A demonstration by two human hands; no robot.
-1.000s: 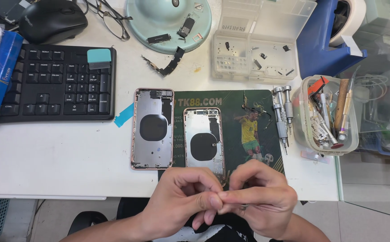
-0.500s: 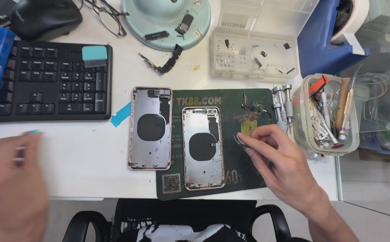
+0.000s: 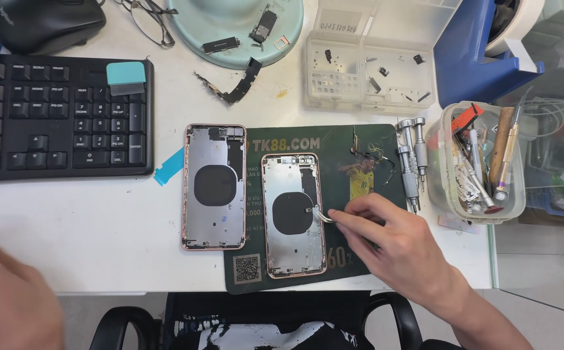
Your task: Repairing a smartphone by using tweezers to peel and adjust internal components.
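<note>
Two empty phone rear housings lie side by side with their insides up. The left housing (image 3: pixel 214 188) rests on the white table, the right housing (image 3: pixel 293 214) on a dark green mat (image 3: pixel 359 149). My right hand (image 3: pixel 398 249) pinches thin silver tweezers (image 3: pixel 325 217), whose tips touch the right edge of the right housing by its round black coil. My left hand (image 3: pixel 10 298) is blurred at the lower left corner, away from both housings. Its fingers and anything they hold are not readable.
A black keyboard (image 3: pixel 55 123) and mouse (image 3: pixel 42 23) sit at the left. Behind the housings are a pale green round dish (image 3: pixel 236 26) with small parts and a clear parts box (image 3: pixel 366 71). Screwdrivers (image 3: pixel 411 162) and a tool tub (image 3: pixel 479 162) stand at the right.
My hands have parted from the front edge. The right hand has moved left and brought the tweezers onto the right housing; the left hand has swung out to the lower left.
</note>
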